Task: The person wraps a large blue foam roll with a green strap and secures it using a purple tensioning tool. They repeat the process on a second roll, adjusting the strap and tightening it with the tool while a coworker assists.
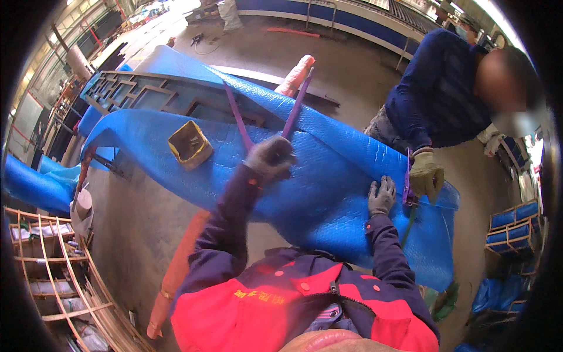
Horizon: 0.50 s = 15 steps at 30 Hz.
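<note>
Blue bubble wrap (pixel 328 176) lies over a long dark lattice frame (pixel 141 91), whose far-left part shows uncovered. My left hand (pixel 271 157), in a grey glove and slightly blurred, is closed where two lengths of purple strap (pixel 243 126) meet in a V. Further right, my right hand (pixel 382 196), also gloved, rests flat on the wrap with its fingers apart. Just beyond it, a co-worker's hand in a yellow-green glove (pixel 427 175) is at a purple piece (pixel 408 176), possibly strap or a tool. A green strip hangs below that piece.
A yellow-edged open box (pixel 190 145) sits on the wrap to the left. The co-worker (pixel 434 94) leans in from the right. Wooden crates (pixel 53 258) stand at lower left, and a slatted crate (pixel 513 229) at right. An orange-pink roll (pixel 176 270) lies beside me.
</note>
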Tool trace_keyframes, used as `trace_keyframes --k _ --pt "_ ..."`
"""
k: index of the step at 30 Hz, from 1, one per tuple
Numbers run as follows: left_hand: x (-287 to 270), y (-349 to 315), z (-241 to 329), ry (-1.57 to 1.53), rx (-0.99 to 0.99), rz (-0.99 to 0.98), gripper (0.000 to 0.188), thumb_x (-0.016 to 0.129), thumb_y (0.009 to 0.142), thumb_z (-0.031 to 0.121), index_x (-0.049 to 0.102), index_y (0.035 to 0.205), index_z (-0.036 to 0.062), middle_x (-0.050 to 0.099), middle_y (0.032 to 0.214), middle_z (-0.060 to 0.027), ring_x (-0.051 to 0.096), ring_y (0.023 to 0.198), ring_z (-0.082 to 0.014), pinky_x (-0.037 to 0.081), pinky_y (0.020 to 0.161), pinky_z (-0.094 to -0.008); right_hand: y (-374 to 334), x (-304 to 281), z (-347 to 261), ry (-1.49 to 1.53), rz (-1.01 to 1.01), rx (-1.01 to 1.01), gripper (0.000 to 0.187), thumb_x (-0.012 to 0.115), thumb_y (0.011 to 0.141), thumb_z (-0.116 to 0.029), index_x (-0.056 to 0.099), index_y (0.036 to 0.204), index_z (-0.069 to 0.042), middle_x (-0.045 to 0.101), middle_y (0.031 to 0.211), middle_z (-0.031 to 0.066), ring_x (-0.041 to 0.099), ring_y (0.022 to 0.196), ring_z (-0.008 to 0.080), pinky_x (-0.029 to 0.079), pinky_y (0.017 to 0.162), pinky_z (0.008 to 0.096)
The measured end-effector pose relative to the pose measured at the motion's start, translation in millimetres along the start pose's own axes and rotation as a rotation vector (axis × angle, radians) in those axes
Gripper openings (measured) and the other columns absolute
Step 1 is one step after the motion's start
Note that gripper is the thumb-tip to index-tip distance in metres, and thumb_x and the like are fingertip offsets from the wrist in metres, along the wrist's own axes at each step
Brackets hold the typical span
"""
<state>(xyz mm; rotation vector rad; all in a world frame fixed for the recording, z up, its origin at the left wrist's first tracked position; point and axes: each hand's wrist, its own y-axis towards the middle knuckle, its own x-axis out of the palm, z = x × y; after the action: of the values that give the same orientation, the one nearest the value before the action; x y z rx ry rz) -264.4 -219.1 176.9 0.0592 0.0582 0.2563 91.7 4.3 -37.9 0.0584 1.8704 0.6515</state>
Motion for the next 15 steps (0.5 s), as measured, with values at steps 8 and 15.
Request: trace_keyframes --k 8,15 --pt "132 42 -77 -0.273 -0.027 -0.386 0.032 0.064 0.096 -0.002 0.061 0.128 0.0033 0.068 0.1 -0.0065 0.065 0.095 -0.0136 0.055 0.083 -0.0293 0 -1 -5 -0.003 -0.008 0.022 0.05 0.06 0.099 -0.038 0.061 0.134 -0.002 0.055 0.144 0.0202 0.047 0.137 0.0391 0.037 0.115 0.0501" --pt "197 76 -105 -0.248 0.173 -0.222 0.024 0.065 0.097 0.0 0.063 0.121 0.0001 0.07 0.111 -0.0091 0.068 0.104 -0.0168 0.054 0.093 -0.0324 2 -5 -9 0.0 -0.028 0.036 0.054 0.062 0.097 -0.039 0.06 0.136 -0.002 0.053 0.146 0.0188 0.044 0.14 0.0398 0.032 0.119 0.052"
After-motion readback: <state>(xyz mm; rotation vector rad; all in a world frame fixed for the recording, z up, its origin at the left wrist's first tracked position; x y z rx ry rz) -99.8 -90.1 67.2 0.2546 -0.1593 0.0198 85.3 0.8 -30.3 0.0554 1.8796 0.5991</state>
